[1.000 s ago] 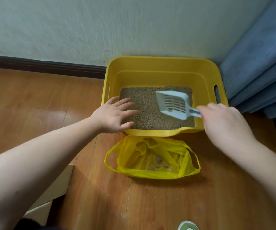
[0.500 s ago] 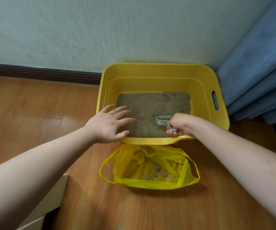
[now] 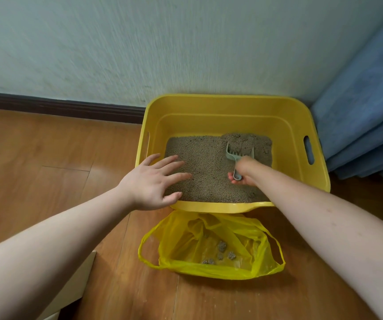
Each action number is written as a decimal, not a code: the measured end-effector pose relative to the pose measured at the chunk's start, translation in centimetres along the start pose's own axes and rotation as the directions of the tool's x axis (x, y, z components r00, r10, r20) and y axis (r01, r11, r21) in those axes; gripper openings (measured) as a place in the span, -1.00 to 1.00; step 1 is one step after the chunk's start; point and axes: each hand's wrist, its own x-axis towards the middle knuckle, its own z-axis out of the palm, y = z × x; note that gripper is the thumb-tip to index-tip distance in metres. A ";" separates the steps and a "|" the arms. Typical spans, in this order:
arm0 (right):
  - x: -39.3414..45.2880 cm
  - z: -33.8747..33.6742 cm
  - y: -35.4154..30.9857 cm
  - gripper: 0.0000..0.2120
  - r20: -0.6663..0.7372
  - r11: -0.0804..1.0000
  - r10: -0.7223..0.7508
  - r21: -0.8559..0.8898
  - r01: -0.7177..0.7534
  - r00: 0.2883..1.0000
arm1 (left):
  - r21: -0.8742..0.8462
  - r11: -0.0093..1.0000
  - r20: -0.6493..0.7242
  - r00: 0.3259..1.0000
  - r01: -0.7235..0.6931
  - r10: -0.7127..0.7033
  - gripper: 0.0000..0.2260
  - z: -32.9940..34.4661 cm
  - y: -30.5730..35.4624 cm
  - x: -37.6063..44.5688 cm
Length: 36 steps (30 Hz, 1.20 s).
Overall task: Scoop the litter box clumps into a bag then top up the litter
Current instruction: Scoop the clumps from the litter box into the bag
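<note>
A pale wall [image 3: 162,42] fills the upper frame, met by a wooden floor [image 3: 47,158] along a dark skirting board [image 3: 59,107]; folded blue fabric [image 3: 365,112] is stacked at the right edge. No brand, label or writing can be read on any item. A yellow litter box [image 3: 232,107] is set at centre right against the wall, with grey litter [image 3: 204,167] spread over its base. A yellow plastic bag [image 3: 211,269] lies open on the floor just below the box's near rim, with several grey clumps [image 3: 222,249] inside. The left hand [image 3: 153,181] is held flat, fingers spread and straight, over the box's near left corner, gripping nothing. The right hand [image 3: 243,172] is curled round the handle of a pale slotted scoop [image 3: 239,151], whose head is dug into the litter towards the back right.
</note>
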 end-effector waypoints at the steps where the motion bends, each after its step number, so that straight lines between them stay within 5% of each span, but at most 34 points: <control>1: 0.3 -0.1 0.2 -0.60 -0.002 1.000 0.001 0.008 -0.001 1.000 | 0.002 1.000 0.000 1.000 0.000 0.000 -0.48 0.0 0.0 0.0; 7: 1.7 -1.7 0.5 -0.78 -0.086 0.994 0.071 0.090 -0.063 0.994 | 0.006 1.000 -0.006 1.000 0.002 -0.002 -0.49 -0.1 0.0 0.0; 15: 1.6 -1.5 1.0 -0.70 -0.069 0.977 0.045 0.213 -0.029 0.997 | 0.006 1.000 -0.004 1.000 0.013 -0.013 -0.49 0.0 0.0 -0.1; 23: -0.3 -2.6 1.3 -0.73 -0.069 0.996 -0.014 0.090 0.021 0.997 | -0.007 1.000 -0.010 1.000 0.020 -0.020 -0.48 -0.2 0.0 -0.2; 28: -2.0 -4.4 2.3 -0.81 -0.050 0.978 -0.118 -0.180 0.107 0.992 | -0.027 0.999 -0.019 0.999 0.029 -0.029 -0.47 -0.2 0.0 -0.2; 36: -4.8 -6.3 3.4 -0.80 -0.027 0.939 -0.237 -0.263 0.221 0.971 | -0.021 0.999 -0.034 0.999 0.041 -0.042 -0.47 0.1 -0.1 -0.2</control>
